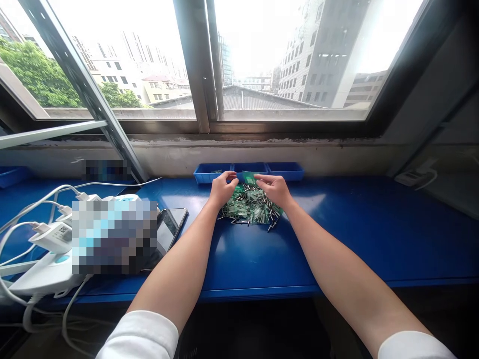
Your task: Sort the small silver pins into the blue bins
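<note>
A loose heap [249, 205] of flat green pieces, which look like small circuit boards, and slim metal pins lies on the blue table. Pinched between the thumb and index finger of my right hand [276, 189] is a flat green circuit board [249, 177], held up at the far side of the heap. My left hand [222, 189] hovers at the heap's left edge with its fingers bent. A gap shows between its thumb and index finger, and I see nothing in it. Its lower fingers are partly hidden.
Behind the heap stands a blue three-part bin [213, 175] with a little green material in its left compartment. On the left are a phone [172, 227], a white power strip [45, 276] with chargers and cables, and a blurred-out object. The blue table [258, 264] ends close in front of me.
</note>
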`<state>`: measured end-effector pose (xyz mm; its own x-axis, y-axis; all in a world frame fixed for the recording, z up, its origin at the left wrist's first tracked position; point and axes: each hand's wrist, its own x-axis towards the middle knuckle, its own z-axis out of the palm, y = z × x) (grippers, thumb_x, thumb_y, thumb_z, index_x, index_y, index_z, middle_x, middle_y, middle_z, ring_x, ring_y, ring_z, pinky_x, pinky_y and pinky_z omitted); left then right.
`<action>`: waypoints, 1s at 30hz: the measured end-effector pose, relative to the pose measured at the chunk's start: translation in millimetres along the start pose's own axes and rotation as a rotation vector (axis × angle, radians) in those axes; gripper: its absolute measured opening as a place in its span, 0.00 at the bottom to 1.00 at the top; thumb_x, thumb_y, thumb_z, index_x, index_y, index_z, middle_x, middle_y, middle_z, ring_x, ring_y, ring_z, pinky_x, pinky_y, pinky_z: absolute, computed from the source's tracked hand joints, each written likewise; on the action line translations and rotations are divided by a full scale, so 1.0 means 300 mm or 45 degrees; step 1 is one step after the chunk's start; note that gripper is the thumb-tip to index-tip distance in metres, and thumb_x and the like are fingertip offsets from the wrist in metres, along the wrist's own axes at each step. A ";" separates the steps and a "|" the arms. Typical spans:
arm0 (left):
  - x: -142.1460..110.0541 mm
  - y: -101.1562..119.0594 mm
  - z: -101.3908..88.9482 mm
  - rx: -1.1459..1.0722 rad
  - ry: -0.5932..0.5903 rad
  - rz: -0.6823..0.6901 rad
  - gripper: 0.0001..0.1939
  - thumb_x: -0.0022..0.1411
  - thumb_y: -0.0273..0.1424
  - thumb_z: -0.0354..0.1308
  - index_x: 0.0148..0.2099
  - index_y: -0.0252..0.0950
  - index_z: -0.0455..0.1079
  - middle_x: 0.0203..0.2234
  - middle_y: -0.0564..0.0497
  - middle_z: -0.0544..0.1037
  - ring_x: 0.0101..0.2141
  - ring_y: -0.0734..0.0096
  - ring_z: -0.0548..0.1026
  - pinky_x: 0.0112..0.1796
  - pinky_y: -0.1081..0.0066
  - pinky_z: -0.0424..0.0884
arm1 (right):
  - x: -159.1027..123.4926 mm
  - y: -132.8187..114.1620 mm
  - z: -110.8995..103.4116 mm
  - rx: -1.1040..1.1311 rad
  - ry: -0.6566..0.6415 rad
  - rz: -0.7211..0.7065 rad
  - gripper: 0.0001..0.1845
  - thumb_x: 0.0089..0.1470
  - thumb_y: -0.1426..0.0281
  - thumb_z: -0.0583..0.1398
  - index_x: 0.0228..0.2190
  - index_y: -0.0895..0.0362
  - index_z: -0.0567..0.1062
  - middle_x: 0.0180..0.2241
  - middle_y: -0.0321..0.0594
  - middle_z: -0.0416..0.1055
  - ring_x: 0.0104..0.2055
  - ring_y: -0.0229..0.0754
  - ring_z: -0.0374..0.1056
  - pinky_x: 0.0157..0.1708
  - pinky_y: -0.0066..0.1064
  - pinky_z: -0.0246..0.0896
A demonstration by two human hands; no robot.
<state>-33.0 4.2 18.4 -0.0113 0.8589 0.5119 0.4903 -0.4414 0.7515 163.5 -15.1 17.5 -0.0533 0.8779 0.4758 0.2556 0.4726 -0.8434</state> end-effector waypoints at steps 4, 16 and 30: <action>-0.009 0.016 0.010 -0.067 -0.173 0.035 0.18 0.55 0.38 0.58 0.47 0.36 0.72 0.36 0.47 0.79 0.39 0.62 0.76 0.43 0.65 0.69 | 0.014 -0.005 0.000 0.333 0.082 0.169 0.16 0.35 0.65 0.68 0.31 0.58 0.80 0.24 0.37 0.74 0.24 0.38 0.67 0.26 0.32 0.66; -0.021 0.050 0.026 -0.505 -0.360 -0.093 0.20 0.45 0.36 0.67 0.41 0.32 0.75 0.29 0.48 0.79 0.31 0.66 0.76 0.37 0.63 0.72 | 0.025 -0.010 0.006 0.533 0.103 0.330 0.25 0.28 0.71 0.69 0.35 0.58 0.75 0.27 0.37 0.75 0.27 0.40 0.70 0.28 0.34 0.68; -0.025 0.068 0.022 -0.536 -0.219 -0.070 0.21 0.45 0.35 0.66 0.43 0.33 0.72 0.26 0.50 0.77 0.27 0.69 0.75 0.33 0.67 0.71 | 0.020 0.002 0.013 0.361 0.009 0.170 0.16 0.35 0.61 0.68 0.27 0.58 0.76 0.22 0.36 0.72 0.25 0.38 0.67 0.29 0.32 0.63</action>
<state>-17.1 -9.6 27.0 0.1351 0.8991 0.4164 0.0961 -0.4302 0.8976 159.5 -9.2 18.7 -0.0307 0.9337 0.3567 -0.0196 0.3562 -0.9342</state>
